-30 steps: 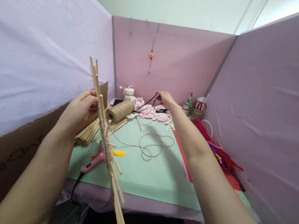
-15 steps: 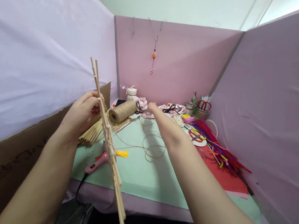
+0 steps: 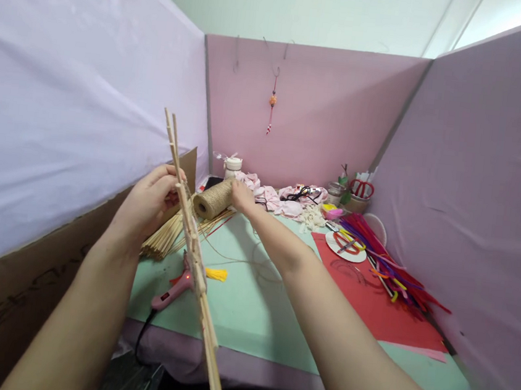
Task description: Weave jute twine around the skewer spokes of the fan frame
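Observation:
My left hand (image 3: pixel 155 199) is closed around a flat piece made of thin wooden sticks (image 3: pixel 197 263), seen nearly edge-on and slanting from upper left to the bottom centre. My right hand (image 3: pixel 242 196) reaches to the right end of a roll of brown twine (image 3: pixel 213 199); its fingers are mostly hidden, so its grip cannot be made out. A loose strand of twine (image 3: pixel 230 259) curls over the green tabletop. Behind the stick piece lie a pink glue gun (image 3: pixel 173 292) with a small lit light and a yellow tassel (image 3: pixel 217 275).
A bundle of sticks (image 3: pixel 161 237) lies at the left by a cardboard sheet (image 3: pixel 188 161). Crumpled pink cloth (image 3: pixel 267 197) is at the back. At the right are red paper (image 3: pixel 369 309), pipe cleaners (image 3: pixel 388 258) and a white disc (image 3: pixel 345 247) with scissors.
My right hand has moved left, from over the pink cloth to the end of the twine roll. The view has shifted slightly, and my left hand still holds the stick piece.

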`<state>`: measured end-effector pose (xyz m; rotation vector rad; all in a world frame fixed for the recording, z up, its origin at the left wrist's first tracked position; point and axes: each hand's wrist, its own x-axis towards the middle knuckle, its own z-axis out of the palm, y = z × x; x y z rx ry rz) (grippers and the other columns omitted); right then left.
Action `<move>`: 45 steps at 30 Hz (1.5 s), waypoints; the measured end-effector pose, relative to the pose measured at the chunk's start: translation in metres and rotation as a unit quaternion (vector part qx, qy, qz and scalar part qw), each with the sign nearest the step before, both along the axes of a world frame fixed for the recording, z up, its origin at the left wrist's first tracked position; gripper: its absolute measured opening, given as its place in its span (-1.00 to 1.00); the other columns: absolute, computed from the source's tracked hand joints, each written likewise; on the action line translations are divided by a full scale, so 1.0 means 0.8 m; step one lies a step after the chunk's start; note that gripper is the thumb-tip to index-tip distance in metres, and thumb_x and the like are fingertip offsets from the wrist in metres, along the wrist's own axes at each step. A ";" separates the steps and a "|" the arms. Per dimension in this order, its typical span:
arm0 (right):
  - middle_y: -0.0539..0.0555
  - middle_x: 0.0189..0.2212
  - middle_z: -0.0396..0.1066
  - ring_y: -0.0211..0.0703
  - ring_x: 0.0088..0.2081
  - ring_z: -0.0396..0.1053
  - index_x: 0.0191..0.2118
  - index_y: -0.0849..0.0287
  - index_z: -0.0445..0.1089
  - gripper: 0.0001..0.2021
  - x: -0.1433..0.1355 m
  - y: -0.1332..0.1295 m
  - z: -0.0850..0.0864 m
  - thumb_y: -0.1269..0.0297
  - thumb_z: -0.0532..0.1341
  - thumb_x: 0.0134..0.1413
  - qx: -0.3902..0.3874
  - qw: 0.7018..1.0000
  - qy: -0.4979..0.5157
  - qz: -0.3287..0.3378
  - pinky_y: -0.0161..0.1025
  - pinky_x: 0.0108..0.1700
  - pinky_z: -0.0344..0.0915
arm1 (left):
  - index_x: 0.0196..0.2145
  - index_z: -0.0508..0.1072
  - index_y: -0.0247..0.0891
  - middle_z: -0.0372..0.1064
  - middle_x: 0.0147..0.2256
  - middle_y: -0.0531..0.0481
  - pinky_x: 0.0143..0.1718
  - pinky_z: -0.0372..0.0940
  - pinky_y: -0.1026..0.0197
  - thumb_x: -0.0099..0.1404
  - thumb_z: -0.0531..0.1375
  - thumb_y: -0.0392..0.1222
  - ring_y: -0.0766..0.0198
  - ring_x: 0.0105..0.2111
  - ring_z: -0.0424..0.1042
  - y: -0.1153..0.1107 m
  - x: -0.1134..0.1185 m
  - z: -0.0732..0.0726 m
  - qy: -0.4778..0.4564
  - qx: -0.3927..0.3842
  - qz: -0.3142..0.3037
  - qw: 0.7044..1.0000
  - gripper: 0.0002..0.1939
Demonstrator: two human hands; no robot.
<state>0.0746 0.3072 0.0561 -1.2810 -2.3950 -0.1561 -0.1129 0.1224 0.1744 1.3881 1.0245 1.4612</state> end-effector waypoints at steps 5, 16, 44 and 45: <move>0.21 0.35 -0.03 0.12 0.35 -0.12 0.34 0.18 -0.05 -0.22 -0.039 0.038 0.012 0.40 0.23 0.00 0.069 0.981 -0.136 0.120 0.17 0.30 -0.10 | -0.37 0.39 -0.25 0.24 -0.52 0.13 -0.53 0.16 0.38 0.06 0.20 -0.27 0.43 -0.55 0.22 0.008 0.000 -0.002 -0.014 0.004 -0.012 1.000 -0.89; 0.29 0.33 0.01 0.11 0.32 -0.10 0.32 0.22 -0.04 -0.27 -0.016 -0.005 0.036 0.36 0.21 0.03 0.137 0.986 -0.072 0.066 0.30 0.31 -0.39 | -0.40 0.38 -0.25 0.21 -0.55 0.15 -0.55 0.11 0.38 0.08 0.22 -0.25 0.45 -0.57 0.18 -0.001 0.004 0.001 -0.014 0.016 -0.010 1.000 -0.91; 0.05 0.28 0.05 0.22 0.31 0.01 0.34 0.06 -0.04 -0.24 0.289 -0.277 0.291 -0.27 -0.08 0.14 0.616 0.773 0.076 -0.131 0.10 0.31 -0.17 | -0.44 0.34 -0.25 0.18 -0.54 0.11 -0.52 0.10 0.35 0.02 0.12 -0.32 0.42 -0.55 0.15 -0.018 0.029 0.021 0.035 0.036 0.012 0.999 -0.91; 0.08 0.29 0.04 0.22 0.31 -0.01 0.34 0.09 -0.04 -0.23 0.286 -0.276 0.287 -0.27 -0.08 0.13 0.587 0.794 0.066 -0.144 0.12 0.30 -0.17 | -0.44 0.35 -0.25 0.19 -0.54 0.11 -0.51 0.10 0.34 0.02 0.13 -0.33 0.42 -0.55 0.15 -0.018 0.030 0.022 0.034 0.038 0.014 0.999 -0.92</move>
